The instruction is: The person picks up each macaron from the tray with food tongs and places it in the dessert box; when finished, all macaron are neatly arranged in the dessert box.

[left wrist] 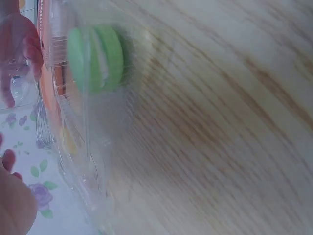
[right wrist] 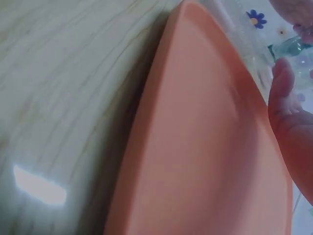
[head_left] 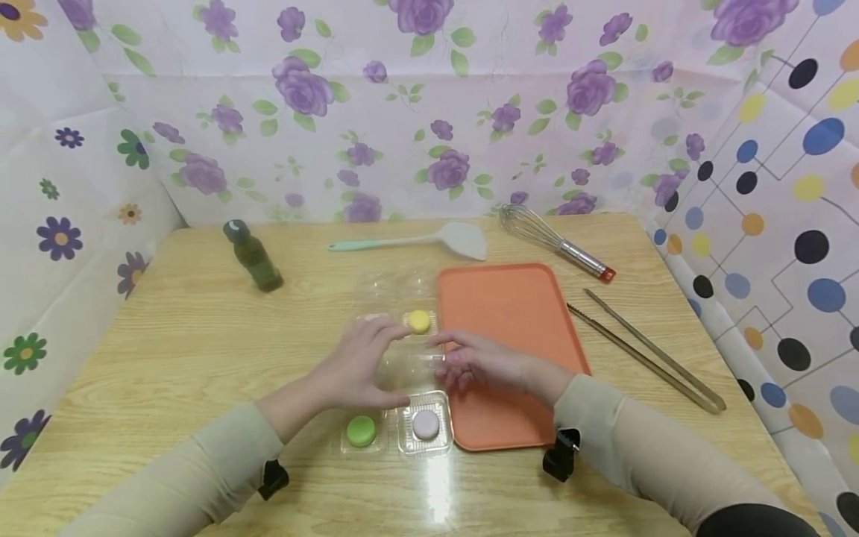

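Observation:
My left hand [head_left: 359, 365] reaches over clear plastic packs, thumb and fingers spread wide. Opposite it, the bent fingers of my right hand [head_left: 479, 362] hold the right edge of a clear plastic lid [head_left: 412, 367]; the exact contact is hard to see. In front of the lid, a lavender macaron [head_left: 426, 424] sits in a clear tray. A green macaron [left wrist: 96, 58] lies in clear plastic to its left, below my left hand. Behind my fingertips is a yellow macaron [head_left: 419, 321]. My left hand partly hides another pack beside the yellow one.
An orange tray [head_left: 510, 298] lies under my right forearm. Farther right are metal tongs [head_left: 654, 354] and a whisk [head_left: 557, 242]. A spatula [head_left: 416, 240] lies at the back, and a dark green bottle [head_left: 253, 256] is at back left. Patterned cloth surrounds the table.

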A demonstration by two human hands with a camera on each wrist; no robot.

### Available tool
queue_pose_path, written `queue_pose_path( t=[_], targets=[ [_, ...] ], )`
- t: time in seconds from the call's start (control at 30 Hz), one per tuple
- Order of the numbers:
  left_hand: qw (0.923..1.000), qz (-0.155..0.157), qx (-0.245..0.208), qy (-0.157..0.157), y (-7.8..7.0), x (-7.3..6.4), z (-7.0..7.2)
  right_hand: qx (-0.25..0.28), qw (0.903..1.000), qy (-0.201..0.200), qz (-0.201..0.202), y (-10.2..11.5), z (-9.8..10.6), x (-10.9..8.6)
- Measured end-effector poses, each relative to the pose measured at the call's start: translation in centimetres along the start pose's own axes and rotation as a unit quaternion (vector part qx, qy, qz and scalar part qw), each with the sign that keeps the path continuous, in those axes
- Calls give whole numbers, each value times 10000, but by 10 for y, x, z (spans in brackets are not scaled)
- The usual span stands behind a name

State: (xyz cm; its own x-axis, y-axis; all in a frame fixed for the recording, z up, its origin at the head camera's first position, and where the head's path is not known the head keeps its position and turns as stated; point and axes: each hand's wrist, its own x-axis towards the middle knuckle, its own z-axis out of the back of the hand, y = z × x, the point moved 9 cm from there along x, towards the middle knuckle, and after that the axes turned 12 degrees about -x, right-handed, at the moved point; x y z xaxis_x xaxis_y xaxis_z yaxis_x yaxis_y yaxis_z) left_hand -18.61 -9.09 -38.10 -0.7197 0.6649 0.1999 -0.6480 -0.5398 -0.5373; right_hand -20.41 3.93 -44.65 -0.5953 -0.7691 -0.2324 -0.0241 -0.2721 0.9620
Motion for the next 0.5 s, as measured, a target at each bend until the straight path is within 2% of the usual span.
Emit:
queue_pose_path(
  t=[0.07,0.2,0.37,0.5],
  targets=[
    [9988,297,-365,164,5,0,-3,-528,9983,-66,231,3,1,-1],
    [9924,714,-901,445,12,-1,-10,-1320,9887,-166,696,11,2,-3],
    [9856,918,-1244,684,15,-3,-17,-1925,9762,-335,940,18,3,-5],
    [9846,919,-1269,779,15,-4,-20,-2242,9691,-370,963,21,0,-8]
  ],
)
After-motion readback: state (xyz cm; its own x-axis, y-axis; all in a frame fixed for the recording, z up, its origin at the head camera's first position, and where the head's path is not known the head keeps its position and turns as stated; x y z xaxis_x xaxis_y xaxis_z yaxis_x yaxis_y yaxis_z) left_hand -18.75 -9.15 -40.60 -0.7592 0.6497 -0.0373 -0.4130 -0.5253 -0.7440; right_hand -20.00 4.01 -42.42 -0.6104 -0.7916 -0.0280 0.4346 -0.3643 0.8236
